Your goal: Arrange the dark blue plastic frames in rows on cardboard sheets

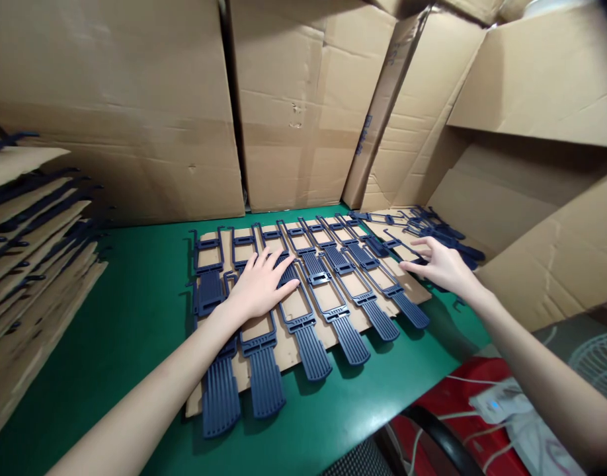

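My left hand (264,284) lies with fingers spread over rows of dark blue plastic parts, each an open rectangular frame with a ribbed, paddle-like plate. Under it, the parts rest on a flat cardboard sheet (288,350). One ribbed plate (311,350) extends past the sheet's front edge, as do its neighbours. At the right end, my right hand (445,264) is beside a thin blue frame (401,246), thumb and index finger apart. Whether those fingertips touch the frame is unclear.
Loose blue parts (435,228) are heaped at the back right. Cardboard sheets layered with similar parts form a stack (40,271) on the left. Large cartons (308,106) wall off the back of the green table (135,317). White cables and a red surface (432,410) lie lower right.
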Action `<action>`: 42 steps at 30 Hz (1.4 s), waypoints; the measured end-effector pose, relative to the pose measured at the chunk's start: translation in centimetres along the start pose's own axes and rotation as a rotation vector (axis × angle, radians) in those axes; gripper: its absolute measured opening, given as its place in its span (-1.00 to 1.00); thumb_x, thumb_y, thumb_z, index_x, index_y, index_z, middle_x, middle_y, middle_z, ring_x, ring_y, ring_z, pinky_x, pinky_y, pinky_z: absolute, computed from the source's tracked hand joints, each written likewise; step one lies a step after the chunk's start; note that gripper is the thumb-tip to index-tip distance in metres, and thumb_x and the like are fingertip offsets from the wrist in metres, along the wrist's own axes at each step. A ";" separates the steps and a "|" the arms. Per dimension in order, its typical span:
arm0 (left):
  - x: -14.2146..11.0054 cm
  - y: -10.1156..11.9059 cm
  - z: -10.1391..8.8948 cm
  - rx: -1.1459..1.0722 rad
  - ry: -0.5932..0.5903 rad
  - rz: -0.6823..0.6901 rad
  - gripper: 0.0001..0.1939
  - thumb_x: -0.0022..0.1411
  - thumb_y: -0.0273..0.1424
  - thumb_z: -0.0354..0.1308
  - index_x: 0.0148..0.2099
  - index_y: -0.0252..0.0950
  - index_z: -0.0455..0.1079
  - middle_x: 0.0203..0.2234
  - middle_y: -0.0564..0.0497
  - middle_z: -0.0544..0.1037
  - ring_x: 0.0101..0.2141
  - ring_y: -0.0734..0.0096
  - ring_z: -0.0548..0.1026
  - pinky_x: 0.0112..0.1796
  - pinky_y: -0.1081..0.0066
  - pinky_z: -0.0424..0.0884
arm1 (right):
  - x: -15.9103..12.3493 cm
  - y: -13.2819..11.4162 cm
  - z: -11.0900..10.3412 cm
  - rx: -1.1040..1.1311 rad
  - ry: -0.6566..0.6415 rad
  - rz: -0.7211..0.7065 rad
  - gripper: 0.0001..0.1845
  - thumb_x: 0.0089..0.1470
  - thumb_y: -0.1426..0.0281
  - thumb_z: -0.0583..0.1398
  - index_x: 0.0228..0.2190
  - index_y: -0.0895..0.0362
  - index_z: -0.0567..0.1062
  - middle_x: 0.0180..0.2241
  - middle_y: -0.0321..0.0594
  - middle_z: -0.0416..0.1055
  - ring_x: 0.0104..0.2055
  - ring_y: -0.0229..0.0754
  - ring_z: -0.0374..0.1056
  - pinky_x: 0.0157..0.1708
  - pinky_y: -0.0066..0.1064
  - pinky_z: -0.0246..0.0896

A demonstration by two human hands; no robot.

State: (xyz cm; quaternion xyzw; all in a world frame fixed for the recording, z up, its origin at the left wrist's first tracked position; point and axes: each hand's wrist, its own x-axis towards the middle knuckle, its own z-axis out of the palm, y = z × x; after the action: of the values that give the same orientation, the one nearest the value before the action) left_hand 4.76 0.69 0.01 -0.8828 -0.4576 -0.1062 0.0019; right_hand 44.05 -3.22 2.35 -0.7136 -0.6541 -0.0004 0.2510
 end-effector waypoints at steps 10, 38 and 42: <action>0.0 0.0 0.0 -0.008 0.010 0.005 -0.37 0.29 0.01 -0.23 0.30 -0.16 0.03 0.27 -0.06 0.05 0.26 0.02 -0.08 0.17 -0.02 -0.09 | -2.4 -1.0 1.2 -0.022 -0.044 -0.008 -0.48 -0.10 0.04 0.20 -0.13 0.05 0.35 -0.16 -0.14 0.48 -0.14 0.07 0.41 -0.19 -0.16 0.30; 0.1 0.1 -0.1 -0.032 0.010 -0.001 -0.37 0.30 -0.02 -0.20 0.30 -0.21 0.03 0.29 -0.12 -0.01 0.27 0.03 -0.17 0.18 -0.02 -0.15 | -3.3 -0.7 0.3 0.113 -0.067 0.089 -0.51 0.03 0.04 0.12 -0.14 0.14 0.40 -0.18 -0.11 0.48 -0.17 -0.06 0.43 -0.12 -0.21 0.33; 0.1 0.2 -0.8 -0.121 0.096 -0.025 -0.40 0.33 -0.06 -0.24 0.31 -0.21 -0.02 0.31 -0.16 -0.14 0.28 0.06 -0.29 0.17 -0.09 -0.32 | -3.6 0.5 -0.4 0.216 -0.105 0.135 -0.60 0.06 0.12 0.09 -0.20 0.13 0.45 -0.20 -0.13 0.50 -0.14 -0.07 0.42 -0.11 -0.25 0.31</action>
State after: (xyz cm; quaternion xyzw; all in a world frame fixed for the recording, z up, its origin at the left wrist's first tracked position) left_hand 4.83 0.62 0.79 -0.8694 -0.4607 -0.1758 -0.0309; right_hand 44.18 -6.74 1.37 -0.7239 -0.6131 0.1240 0.2912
